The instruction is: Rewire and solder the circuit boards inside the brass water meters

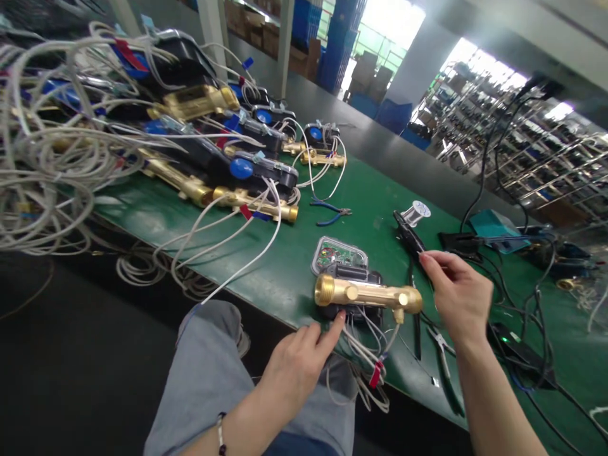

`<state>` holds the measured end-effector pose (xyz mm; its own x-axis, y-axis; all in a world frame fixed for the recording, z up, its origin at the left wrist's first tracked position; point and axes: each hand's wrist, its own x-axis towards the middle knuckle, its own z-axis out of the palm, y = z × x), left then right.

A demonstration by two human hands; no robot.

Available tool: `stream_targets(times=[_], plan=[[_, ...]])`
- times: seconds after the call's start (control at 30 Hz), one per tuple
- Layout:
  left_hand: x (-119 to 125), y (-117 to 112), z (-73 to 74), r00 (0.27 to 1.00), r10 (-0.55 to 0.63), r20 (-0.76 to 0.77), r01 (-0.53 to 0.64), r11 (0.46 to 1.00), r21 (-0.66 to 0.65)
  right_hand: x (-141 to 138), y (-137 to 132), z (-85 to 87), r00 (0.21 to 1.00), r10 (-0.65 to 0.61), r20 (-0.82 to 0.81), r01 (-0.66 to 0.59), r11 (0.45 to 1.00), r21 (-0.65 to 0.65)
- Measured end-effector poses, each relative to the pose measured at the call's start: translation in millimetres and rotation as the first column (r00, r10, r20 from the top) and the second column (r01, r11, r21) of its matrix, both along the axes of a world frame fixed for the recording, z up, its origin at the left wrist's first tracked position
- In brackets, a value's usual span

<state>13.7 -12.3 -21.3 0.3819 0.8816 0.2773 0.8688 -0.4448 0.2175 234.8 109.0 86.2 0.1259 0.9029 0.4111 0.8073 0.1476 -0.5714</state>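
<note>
In front of me a brass pipe fitting (368,292) lies across a black meter housing (356,313), with white cables (365,348) hanging from its near side. My left hand (297,358) touches the housing's near edge with its outstretched index fingertip, other fingers loosely bent. A clear-lidded case (339,253) with a green circuit board sits just behind the fitting. To the right, my right hand (458,291) is closed in a pinch near a black pen-shaped tool (409,234). What lies between those fingertips is too small to make out.
Several cabled meters with brass pipes (256,202) crowd the left of the green table (266,272). Blue-handled cutters (331,214) lie mid-table, a solder spool (415,213) behind the tool. Green-handled pliers (446,370), a black power adapter (520,354) and tangled cords occupy the right.
</note>
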Motion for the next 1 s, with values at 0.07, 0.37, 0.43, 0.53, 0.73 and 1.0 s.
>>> stream_targets(times=[0.07, 0.37, 0.43, 0.53, 0.73, 1.0], plan=[[-0.2, -0.3, 1.6, 1.000, -0.004, -0.002, 0.004, 0.999, -0.039, -11.9, -36.1, 15.9, 0.975, 0.117, 0.190, -0.141, 0.983, 0.119], [1.8, -3.8, -3.2, 1.000, 0.017, -0.002, -0.017, 0.999, -0.031, -63.7, -86.6, -37.6, 0.721, 0.422, 0.550, -0.512, 0.859, 0.011], [2.3, -3.5, -2.7, 1.000, 0.021, 0.008, -0.021, 0.999, -0.030, -64.1, -85.0, -43.9, 0.705, 0.402, 0.584, -0.507, 0.862, 0.019], [2.1, -2.4, -1.5, 0.999, 0.017, 0.027, -0.016, 0.999, -0.028, -64.4, -85.0, -45.6, 0.680, 0.377, 0.629, -0.500, 0.866, 0.023], [-2.3, -2.7, -3.0, 0.997, 0.026, 0.068, -0.023, 0.999, -0.045, -67.5, -87.0, -44.7, 0.653, 0.345, 0.674, -0.492, 0.870, 0.031], [-4.9, -5.4, 5.7, 0.999, 0.036, -0.001, -0.036, 0.999, -0.011, -80.5, -85.3, -33.9, 0.566, 0.382, 0.731, -0.431, 0.892, -0.132]])
